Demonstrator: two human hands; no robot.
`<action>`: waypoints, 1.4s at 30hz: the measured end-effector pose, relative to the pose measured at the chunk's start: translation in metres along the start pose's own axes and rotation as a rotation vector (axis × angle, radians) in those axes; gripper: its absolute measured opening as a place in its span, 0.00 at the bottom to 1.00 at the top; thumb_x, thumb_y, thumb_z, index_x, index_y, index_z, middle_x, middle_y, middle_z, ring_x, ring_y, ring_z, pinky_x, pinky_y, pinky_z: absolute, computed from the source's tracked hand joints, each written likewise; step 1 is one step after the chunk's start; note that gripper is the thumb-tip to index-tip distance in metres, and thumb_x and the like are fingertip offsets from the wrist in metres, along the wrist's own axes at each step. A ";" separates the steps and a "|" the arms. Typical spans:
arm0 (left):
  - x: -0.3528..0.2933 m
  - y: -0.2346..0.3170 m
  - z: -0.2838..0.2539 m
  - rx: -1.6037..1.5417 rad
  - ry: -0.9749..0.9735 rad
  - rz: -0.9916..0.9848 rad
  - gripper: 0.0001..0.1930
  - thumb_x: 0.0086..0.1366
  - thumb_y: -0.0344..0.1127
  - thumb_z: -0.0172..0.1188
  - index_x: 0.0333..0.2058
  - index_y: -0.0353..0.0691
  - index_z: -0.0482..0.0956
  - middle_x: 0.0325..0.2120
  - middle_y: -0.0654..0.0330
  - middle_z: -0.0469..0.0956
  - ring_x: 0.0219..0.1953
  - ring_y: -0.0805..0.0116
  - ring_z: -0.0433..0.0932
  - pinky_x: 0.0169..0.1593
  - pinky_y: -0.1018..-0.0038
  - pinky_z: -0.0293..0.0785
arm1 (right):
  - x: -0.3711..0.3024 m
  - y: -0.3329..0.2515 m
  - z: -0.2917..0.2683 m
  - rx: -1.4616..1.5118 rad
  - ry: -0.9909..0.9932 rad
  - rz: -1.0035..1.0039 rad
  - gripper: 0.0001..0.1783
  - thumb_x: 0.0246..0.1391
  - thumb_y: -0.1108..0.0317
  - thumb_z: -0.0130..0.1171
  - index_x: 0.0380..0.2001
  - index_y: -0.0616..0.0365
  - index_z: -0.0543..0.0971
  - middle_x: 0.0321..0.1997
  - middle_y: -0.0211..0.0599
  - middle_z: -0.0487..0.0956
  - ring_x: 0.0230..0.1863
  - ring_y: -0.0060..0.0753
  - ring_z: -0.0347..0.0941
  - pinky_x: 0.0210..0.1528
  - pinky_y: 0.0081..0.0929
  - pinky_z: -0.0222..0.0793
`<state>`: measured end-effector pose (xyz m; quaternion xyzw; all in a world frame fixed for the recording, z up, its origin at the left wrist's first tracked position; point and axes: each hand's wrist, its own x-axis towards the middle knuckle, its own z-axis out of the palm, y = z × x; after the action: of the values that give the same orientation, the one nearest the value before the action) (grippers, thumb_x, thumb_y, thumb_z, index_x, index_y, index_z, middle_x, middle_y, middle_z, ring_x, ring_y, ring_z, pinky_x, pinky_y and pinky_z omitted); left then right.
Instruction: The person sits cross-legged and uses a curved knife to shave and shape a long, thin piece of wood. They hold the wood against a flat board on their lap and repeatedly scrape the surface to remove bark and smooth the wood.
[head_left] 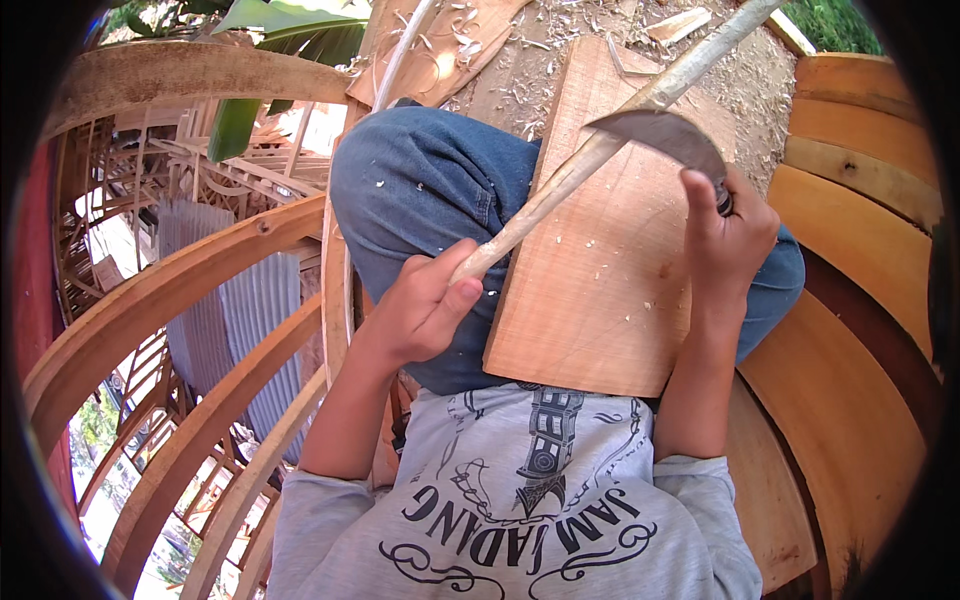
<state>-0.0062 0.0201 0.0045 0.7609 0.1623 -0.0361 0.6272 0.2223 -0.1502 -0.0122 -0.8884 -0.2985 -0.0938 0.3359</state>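
Observation:
My left hand (428, 305) is closed around the near end of a long, pale, peeled stick (560, 182). The stick slants up and away to the right, past the top of the view. In my right hand (732, 225) is the handle of a sickle (668, 136), whose dark curved blade lies against the stick and points left. Beneath them a flat wooden board (600, 290) rests across my lap, between my knees in blue jeans. A few small chips are scattered on the board.
Curved wooden ribs (180, 290) rise on my left, with corrugated metal sheets (255, 320) beyond them. Curved planks (850, 210) form a wall on my right. Wood shavings (755, 75) litter the planks ahead. A green leaf (290, 30) hangs at the upper left.

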 end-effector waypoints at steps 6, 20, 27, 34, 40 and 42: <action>-0.002 -0.008 0.002 -0.104 0.058 -0.047 0.21 0.67 0.50 0.43 0.25 0.36 0.65 0.12 0.65 0.57 0.13 0.74 0.57 0.19 0.77 0.52 | 0.057 0.074 -0.051 0.217 0.126 0.530 0.36 0.58 0.40 0.48 0.09 0.55 0.52 0.12 0.18 0.49 0.17 0.15 0.45 0.18 0.26 0.39; 0.001 0.000 0.013 0.061 0.137 -0.047 0.18 0.67 0.46 0.46 0.28 0.34 0.66 0.13 0.59 0.59 0.14 0.66 0.62 0.20 0.74 0.57 | 0.002 -0.024 0.003 0.122 -0.315 0.138 0.31 0.41 0.41 0.64 0.12 0.60 0.71 0.07 0.41 0.64 0.10 0.39 0.63 0.14 0.29 0.57; 0.003 0.002 0.018 0.208 0.160 0.034 0.15 0.67 0.42 0.47 0.30 0.33 0.67 0.12 0.54 0.61 0.13 0.53 0.68 0.20 0.70 0.61 | 0.006 -0.005 -0.019 0.079 -0.337 0.074 0.30 0.44 0.43 0.63 0.12 0.60 0.69 0.08 0.40 0.64 0.10 0.39 0.63 0.15 0.29 0.57; 0.000 0.000 0.023 0.255 0.185 0.054 0.14 0.66 0.41 0.48 0.31 0.33 0.68 0.13 0.53 0.63 0.15 0.52 0.71 0.20 0.68 0.62 | 0.004 -0.016 -0.023 0.263 -0.306 0.146 0.28 0.48 0.44 0.60 0.15 0.59 0.70 0.10 0.38 0.68 0.10 0.36 0.62 0.14 0.28 0.56; 0.000 -0.002 0.022 0.285 0.188 0.076 0.13 0.66 0.40 0.48 0.31 0.33 0.69 0.13 0.53 0.65 0.15 0.52 0.71 0.20 0.68 0.64 | -0.010 -0.015 -0.028 0.104 -0.374 -0.249 0.27 0.48 0.47 0.62 0.13 0.59 0.69 0.08 0.37 0.65 0.09 0.34 0.58 0.14 0.27 0.54; -0.003 -0.005 0.026 0.304 0.209 0.099 0.13 0.66 0.40 0.48 0.31 0.33 0.69 0.13 0.53 0.65 0.14 0.52 0.71 0.20 0.68 0.64 | 0.000 -0.005 -0.032 0.059 -0.381 -0.038 0.27 0.46 0.46 0.62 0.14 0.59 0.70 0.10 0.38 0.67 0.11 0.36 0.62 0.15 0.28 0.56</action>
<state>-0.0068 -0.0051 -0.0043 0.8536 0.1815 0.0501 0.4858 0.2206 -0.1682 0.0153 -0.8741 -0.3760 0.0787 0.2972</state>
